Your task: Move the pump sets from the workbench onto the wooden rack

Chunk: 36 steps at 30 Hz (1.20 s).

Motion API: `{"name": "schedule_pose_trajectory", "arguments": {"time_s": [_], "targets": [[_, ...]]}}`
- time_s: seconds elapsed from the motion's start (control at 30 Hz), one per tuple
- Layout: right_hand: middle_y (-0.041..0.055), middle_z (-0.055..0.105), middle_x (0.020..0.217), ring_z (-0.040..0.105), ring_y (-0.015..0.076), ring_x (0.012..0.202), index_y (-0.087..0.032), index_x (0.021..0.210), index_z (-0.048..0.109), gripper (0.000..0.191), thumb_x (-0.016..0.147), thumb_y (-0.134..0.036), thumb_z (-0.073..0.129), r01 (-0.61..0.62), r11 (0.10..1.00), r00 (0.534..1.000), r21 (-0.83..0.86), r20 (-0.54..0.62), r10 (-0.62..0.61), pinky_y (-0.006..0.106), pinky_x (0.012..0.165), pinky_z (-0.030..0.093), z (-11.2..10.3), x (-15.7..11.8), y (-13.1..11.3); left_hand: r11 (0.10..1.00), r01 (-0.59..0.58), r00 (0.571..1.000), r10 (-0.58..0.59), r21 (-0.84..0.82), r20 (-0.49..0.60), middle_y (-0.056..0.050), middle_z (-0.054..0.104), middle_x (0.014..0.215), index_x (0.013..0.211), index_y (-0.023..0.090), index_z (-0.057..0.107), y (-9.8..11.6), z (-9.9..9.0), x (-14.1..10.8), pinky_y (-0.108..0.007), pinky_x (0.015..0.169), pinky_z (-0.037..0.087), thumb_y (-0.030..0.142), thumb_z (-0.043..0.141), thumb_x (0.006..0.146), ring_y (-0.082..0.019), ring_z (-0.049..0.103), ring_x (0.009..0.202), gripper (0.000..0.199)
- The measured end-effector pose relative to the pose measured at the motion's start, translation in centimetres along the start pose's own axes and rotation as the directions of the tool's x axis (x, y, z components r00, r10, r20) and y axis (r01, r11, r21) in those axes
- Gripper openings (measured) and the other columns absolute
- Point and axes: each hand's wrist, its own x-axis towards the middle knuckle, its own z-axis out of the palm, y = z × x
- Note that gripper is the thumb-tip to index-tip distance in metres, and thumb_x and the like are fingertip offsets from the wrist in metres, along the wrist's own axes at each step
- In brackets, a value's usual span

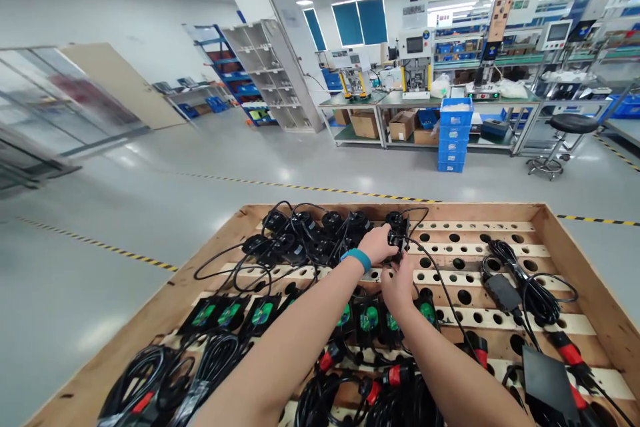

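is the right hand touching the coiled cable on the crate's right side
Apart: the head view shows the right hand well to the left of the coiled cable, with wooden slats visible between them.

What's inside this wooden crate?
I see black cables, green-faced units, red-banded connectors and the black unit at your left hand. Your left forearm hides part of the green row.

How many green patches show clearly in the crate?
7 green patches: three left of the left forearm, three between the forearms, one right of the right forearm. Others may be hidden.
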Motion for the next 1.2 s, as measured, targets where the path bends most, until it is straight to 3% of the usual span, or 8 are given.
{"name": "schedule_pose_trajectory", "arguments": {"time_s": [0.13, 0.23, 0.33, 0.43, 0.67, 0.97, 1.07, 1.2], "targets": [[0.0176, 0.061, 0.116, 0.062, 0.0271, 0.097, -0.008, 0.126, 0.057, 0.049, 0.079, -0.019, 0.049, 0.024, 0.981, 0.999, -0.192, 0.037, -0.018, 0.042, 0.094, 0.051, -2.3, 0.3, 0.1, 0.999, -0.016, 1.000, 0.015, 0.044, 0.018, -0.007, 0.073, 0.098, 0.100, 0.023, 0.064, -0.3, -0.5, 0.4, -0.034, 0.088, 0.054, 0.031, 0.080, 0.074, -0.026, 0.067, 0.101, 0.031], [0.0171, 0.066, 0.112, 0.061, 0.0284, 0.107, -0.007, 0.117, 0.063, 0.041, 0.083, -0.014, 0.043, 0.041, 0.926, 0.998, -0.377, 0.066, -0.017, 0.039, 0.100, 0.047, -4.5, 1.5, 0.6, 0.998, 0.014, 1.000, -0.014, 0.067, 0.004, -0.010, 0.071, 0.101, 0.101, 0.019, 0.062, -0.4, -0.6, 0.6, -0.034, 0.086, 0.054, 0.041, 0.080, 0.073, -0.027, 0.069, 0.096, 0.040], [0.0190, 0.065, 0.122, 0.057, 0.0307, 0.121, -0.008, 0.123, 0.063, 0.044, 0.082, -0.011, 0.048, -0.022, 0.798, 0.987, -0.602, 0.116, 0.115, 0.039, 0.106, 0.040, -6.0, 2.7, 1.2, 0.995, 0.051, 0.999, -0.052, 0.090, 0.000, -0.013, 0.071, 0.103, 0.102, 0.016, 0.060, -0.3, -0.3, 0.7, -0.034, 0.084, 0.055, 0.044, 0.080, 0.071, -0.029, 0.070, 0.096, 0.045], [0.0192, 0.067, 0.119, 0.059, 0.0339, 0.119, -0.009, 0.128, 0.061, 0.047, 0.082, -0.012, 0.057, -0.040, 0.668, 0.954, -0.743, 0.171, 0.248, 0.041, 0.101, 0.042, -6.6, 3.6, 1.9, 0.989, 0.107, 0.994, -0.105, 0.098, -0.022, -0.017, 0.070, 0.106, 0.104, 0.014, 0.060, 0.0, 0.2, 0.6, -0.037, 0.084, 0.056, 0.041, 0.075, 0.075, -0.032, 0.071, 0.097, 0.043], [0.0147, 0.072, 0.104, 0.065, 0.0302, 0.107, -0.012, 0.107, 0.068, 0.023, 0.090, -0.023, 0.056, -0.011, 0.658, 0.928, -0.753, 0.237, 0.286, 0.036, 0.091, 0.047, -7.0, 4.7, 3.3, 0.982, 0.179, 0.983, -0.175, 0.065, -0.061, -0.017, 0.067, 0.118, 0.116, 0.016, 0.060, 0.1, 0.3, 0.5, -0.039, 0.089, 0.057, 0.036, 0.074, 0.075, -0.032, 0.069, 0.106, 0.048], [0.0124, 0.072, 0.100, 0.067, 0.0279, 0.101, -0.016, 0.099, 0.066, 0.032, 0.100, -0.036, 0.040, -0.117, 0.684, 0.959, -0.720, 0.096, 0.265, 0.032, 0.086, 0.048, -8.3, 4.8, 3.5, 0.976, 0.214, 0.975, -0.211, 0.035, -0.074, -0.017, 0.065, 0.113, 0.107, 0.012, 0.061, -0.3, 1.1, 0.6, -0.040, 0.093, 0.055, 0.029, 0.078, 0.072, -0.031, 0.069, 0.102, 0.043], [0.0147, 0.072, 0.098, 0.068, 0.0296, 0.097, -0.015, 0.104, 0.067, 0.047, 0.103, -0.047, 0.033, -0.135, 0.685, 0.952, -0.716, 0.097, 0.289, 0.035, 0.081, 0.050, -8.5, 4.7, 2.9, 0.971, 0.238, 0.968, -0.236, 0.015, -0.079, -0.019, 0.064, 0.115, 0.107, 0.011, 0.061, 0.4, 1.3, 1.2, -0.040, 0.093, 0.055, 0.027, 0.075, 0.075, -0.032, 0.068, 0.105, 0.039], [0.0169, 0.070, 0.113, 0.067, 0.0282, 0.104, -0.012, 0.128, 0.061, 0.054, 0.106, -0.043, 0.023, -0.081, 0.697, 0.953, -0.712, 0.148, 0.263, 0.034, 0.087, 0.049, -8.5, 4.5, 2.0, 0.958, 0.285, 0.952, -0.287, -0.033, -0.102, -0.019, 0.063, 0.117, 0.111, 0.011, 0.059, 0.2, 1.3, 1.1, -0.039, 0.091, 0.056, 0.033, 0.071, 0.078, -0.032, 0.068, 0.106, 0.042]]}}
